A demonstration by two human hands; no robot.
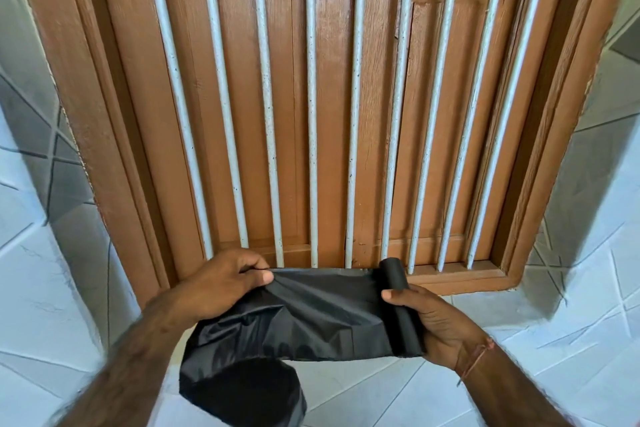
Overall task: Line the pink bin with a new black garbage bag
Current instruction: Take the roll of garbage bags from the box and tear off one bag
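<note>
A roll of black garbage bags (398,305) stands upright in my right hand (436,326), whose thumb presses on its side. A black bag (311,315) is unrolled from it to the left. My left hand (221,281) pinches the bag's top edge between thumb and fingers. The loose end of the bag (242,388) hangs down and curls below my left forearm. The pink bin is not in view.
Straight ahead is a brown wooden window (329,97) with shut shutters behind several white vertical bars (311,114). White patterned wall tiles (571,340) surround the window frame on both sides and below.
</note>
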